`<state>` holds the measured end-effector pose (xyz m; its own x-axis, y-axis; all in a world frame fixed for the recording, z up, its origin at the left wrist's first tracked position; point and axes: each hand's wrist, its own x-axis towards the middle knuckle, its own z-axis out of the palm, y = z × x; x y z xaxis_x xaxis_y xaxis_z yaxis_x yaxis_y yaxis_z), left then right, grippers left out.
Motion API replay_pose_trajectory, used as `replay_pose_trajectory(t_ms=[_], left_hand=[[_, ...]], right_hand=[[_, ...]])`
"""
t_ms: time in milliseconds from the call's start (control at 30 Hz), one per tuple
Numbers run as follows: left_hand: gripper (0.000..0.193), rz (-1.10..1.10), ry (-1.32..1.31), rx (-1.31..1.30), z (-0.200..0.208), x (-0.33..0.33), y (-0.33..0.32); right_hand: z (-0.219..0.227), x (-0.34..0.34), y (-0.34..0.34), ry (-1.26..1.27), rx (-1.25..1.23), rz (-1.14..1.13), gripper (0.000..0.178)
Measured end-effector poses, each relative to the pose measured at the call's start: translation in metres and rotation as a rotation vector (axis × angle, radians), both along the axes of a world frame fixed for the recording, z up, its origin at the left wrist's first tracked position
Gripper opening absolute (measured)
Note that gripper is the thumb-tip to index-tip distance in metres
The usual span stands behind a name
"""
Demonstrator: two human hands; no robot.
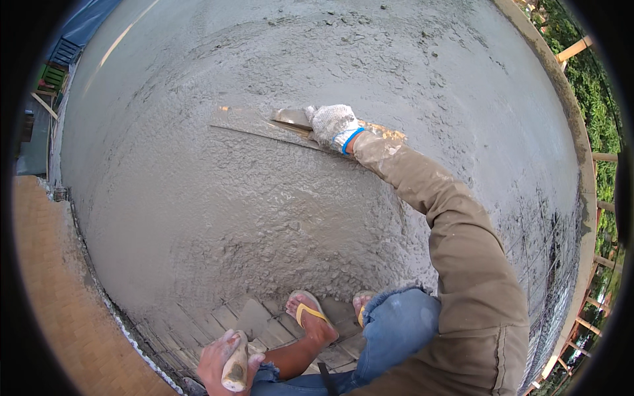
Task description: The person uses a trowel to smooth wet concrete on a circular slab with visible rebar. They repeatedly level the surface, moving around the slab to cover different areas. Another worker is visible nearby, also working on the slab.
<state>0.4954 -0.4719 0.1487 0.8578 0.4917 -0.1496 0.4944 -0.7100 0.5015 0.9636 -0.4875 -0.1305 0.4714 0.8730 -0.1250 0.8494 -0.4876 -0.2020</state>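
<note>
My right hand [332, 124], in a white knit glove with a blue cuff, is wrapped round the handle of a long, flat hand float [247, 124]. The float lies flat on wet grey concrete [251, 191], its blade reaching out to the left of the hand. Down at the lower left, my bare left hand [216, 360] grips the pale round handle of a trowel [253, 318]. The trowel's pointed blade, smeared with grey, is held above the steel mesh near my left foot.
My sandalled feet [310, 313] stand on steel mesh [198, 327] at the concrete's near edge. More mesh shows at right. A raised edge [581, 158] curves along the right, with timber and greenery beyond. A tan boarded surface [53, 284] and blue sheeting [86, 23] lie at left.
</note>
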Motion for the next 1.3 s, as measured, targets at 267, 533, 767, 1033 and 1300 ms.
replay_pose_trajectory(t_ms=[267, 533, 767, 1033, 1300], left_hand=[[0.039, -0.018, 0.094, 0.063, -0.005, -0.006, 0.005], [0.038, -0.057, 0.062, 0.05, -0.013, -0.015, 0.017], [0.038, -0.052, 0.091, 0.032, -0.021, -0.002, 0.023], [0.04, 0.108, 0.156, 0.057, -0.016, -0.021, 0.013], [0.037, 0.085, 0.175, 0.016, -0.017, -0.037, 0.011]], right_hand=[[-0.002, 0.162, -0.088, 0.047, -0.134, -0.731, 0.071], [0.041, 0.157, -0.177, 0.06, -0.174, -0.901, 0.077], [0.027, 0.121, -0.063, 0.366, 0.075, -0.551, 0.076], [-0.021, 0.075, 0.038, 0.585, 0.456, -0.739, 0.079], [-0.016, 0.105, 0.096, 0.522, 0.439, -0.602, 0.08]])
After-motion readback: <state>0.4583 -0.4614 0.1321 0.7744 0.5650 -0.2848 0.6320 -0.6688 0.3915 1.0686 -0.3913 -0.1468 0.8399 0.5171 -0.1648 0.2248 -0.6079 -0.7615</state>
